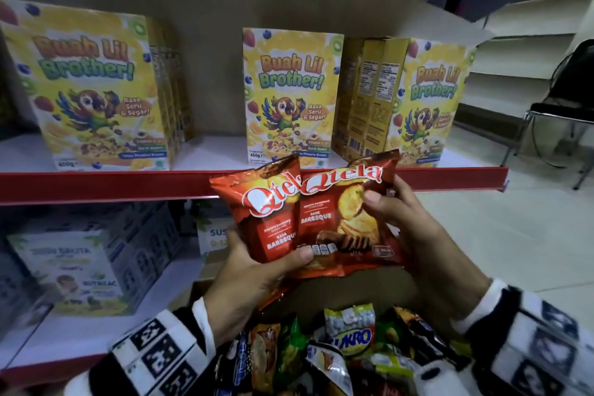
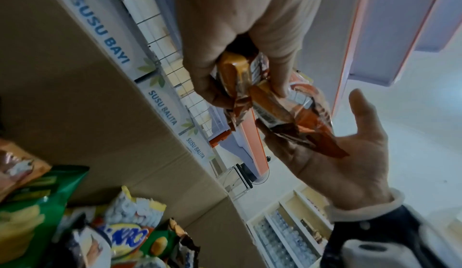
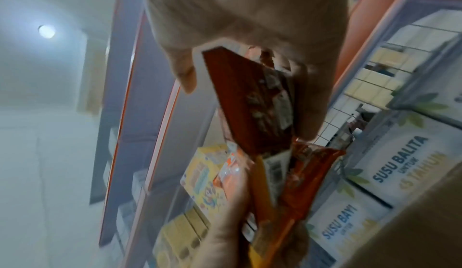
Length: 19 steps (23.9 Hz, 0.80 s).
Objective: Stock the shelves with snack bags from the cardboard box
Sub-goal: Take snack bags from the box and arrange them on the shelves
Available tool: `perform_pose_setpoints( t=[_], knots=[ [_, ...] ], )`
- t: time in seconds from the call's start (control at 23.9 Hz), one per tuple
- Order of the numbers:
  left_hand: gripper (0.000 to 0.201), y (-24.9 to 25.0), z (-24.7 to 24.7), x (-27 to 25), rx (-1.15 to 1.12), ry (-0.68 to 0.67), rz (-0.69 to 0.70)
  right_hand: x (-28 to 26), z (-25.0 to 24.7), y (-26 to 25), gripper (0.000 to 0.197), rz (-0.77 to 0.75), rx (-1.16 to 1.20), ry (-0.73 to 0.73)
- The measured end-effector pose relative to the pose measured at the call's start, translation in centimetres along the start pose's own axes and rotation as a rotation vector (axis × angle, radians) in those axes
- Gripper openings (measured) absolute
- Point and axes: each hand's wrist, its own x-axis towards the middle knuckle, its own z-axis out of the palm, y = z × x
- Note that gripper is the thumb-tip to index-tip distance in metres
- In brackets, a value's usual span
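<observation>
Two red Qtela barbeque snack bags overlap in front of the red shelf edge point(image 1: 96, 184). My left hand point(image 1: 273, 262) grips the left bag point(image 1: 273, 202) at its bottom, thumb across the front; it also shows from below in the left wrist view point(image 2: 237, 86). My right hand point(image 1: 390, 219) holds the right bag point(image 1: 337, 212) by its right side, thumb on the front and fingers behind. In the right wrist view that bag point(image 3: 240, 98) sits between thumb and fingers. Below my hands is the open cardboard box point(image 1: 369, 288) with several mixed snack bags point(image 1: 350, 331).
Yellow cereal boxes point(image 1: 289, 93) stand in three groups on the upper shelf, with a bare gap point(image 1: 215, 151) between the left and middle groups. Milk boxes point(image 1: 80, 267) fill the lower shelf. A chair point(image 1: 562, 112) stands on the floor at the right.
</observation>
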Motion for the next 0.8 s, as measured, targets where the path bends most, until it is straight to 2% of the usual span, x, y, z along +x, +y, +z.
perform_pose_setpoints(
  t=[0.08, 0.17, 0.29, 0.42, 0.54, 0.67, 0.8],
  knots=[
    [0.119, 0.3, -0.4, 0.2, 0.080, -0.006, 0.045, 0.4, -0.7, -0.6, 0.070, 0.114, -0.045, -0.064],
    [0.128, 0.7, -0.7, 0.4, 0.068, 0.002, 0.050, 0.8, -1.6, -0.9, 0.068, 0.089, -0.058, -0.063],
    [0.125, 1.4, -1.2, 0.8, -0.055, -0.009, 0.032, 0.8, -2.4, -1.3, 0.057, 0.028, -0.005, -0.099],
    [0.119, 1.8, -1.2, 0.9, -0.093, -0.169, 0.007, 0.5, -2.6, -1.0, 0.057, 0.036, -0.083, -0.231],
    [0.119, 1.2, -0.9, 0.5, -0.059, -0.251, 0.021, 0.3, -2.2, 0.3, 0.062, 0.037, -0.168, -0.261],
    [0.116, 0.0, -0.8, 0.1, 0.037, -0.261, 0.036, 0.6, -2.4, 1.6, 0.062, 0.044, -0.332, -0.298],
    [0.116, -0.5, -1.4, 0.1, 0.080, -0.218, 0.001, 1.0, -3.8, 2.5, 0.070, 0.179, -0.644, -0.455]
  ],
)
